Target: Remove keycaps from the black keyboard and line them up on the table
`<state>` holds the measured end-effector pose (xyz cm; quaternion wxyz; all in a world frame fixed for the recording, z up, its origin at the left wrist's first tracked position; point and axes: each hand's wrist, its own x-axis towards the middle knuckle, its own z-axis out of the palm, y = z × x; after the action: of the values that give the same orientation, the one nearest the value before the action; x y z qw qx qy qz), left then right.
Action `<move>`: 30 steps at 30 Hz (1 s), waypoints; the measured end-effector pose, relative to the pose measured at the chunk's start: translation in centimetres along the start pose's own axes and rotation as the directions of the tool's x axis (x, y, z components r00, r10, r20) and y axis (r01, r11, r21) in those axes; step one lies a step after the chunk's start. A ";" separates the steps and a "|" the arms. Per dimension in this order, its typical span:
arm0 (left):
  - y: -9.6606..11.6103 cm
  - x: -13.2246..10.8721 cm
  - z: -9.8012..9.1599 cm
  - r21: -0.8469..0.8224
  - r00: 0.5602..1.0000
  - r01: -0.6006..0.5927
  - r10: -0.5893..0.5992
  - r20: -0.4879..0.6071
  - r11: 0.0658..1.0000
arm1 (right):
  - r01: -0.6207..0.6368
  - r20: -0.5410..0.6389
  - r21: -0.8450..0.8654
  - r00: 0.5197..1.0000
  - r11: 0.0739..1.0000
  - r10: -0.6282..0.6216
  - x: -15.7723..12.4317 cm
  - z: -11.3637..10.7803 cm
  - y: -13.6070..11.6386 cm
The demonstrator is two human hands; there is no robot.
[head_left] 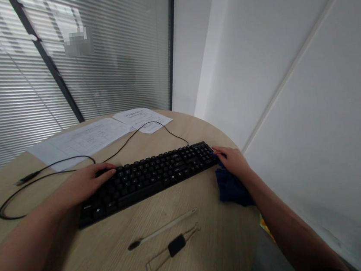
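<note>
A black keyboard (158, 172) lies slanted across the wooden table, its right end farther from me. Over its left part is my left hand (90, 178), thumb across the keys and fingers at the far edge, gripping it. At the right end, my right hand (232, 160) is closed on a dark blue cloth (232, 188), which hangs below the fingers onto the table and touches the keyboard's side. Nearer to me lie a thin brush (165, 227) with a pale handle and dark tip, and a wire keycap puller (176, 245) with a black grip.
The keyboard's black cable (131, 135) loops behind it to a USB plug (25, 178) at the left. Printed sheets (83, 140) lie at the back of the round table (212, 245). A white wall (309, 94) stands close on the right; blinds cover the glass behind.
</note>
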<state>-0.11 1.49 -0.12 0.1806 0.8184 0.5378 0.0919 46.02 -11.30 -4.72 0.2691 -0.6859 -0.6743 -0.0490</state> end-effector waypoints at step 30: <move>-1.2 -0.7 -1.2 0.014 0.997 -0.060 0.060 -0.055 0.998 | -0.111 0.036 0.113 0.994 0.987 0.107 -0.8 0.6 2.1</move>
<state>-1.85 1.49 0.57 0.1578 0.8324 0.5183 0.1166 47.82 -11.64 -6.20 0.3006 -0.7057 -0.6414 0.0149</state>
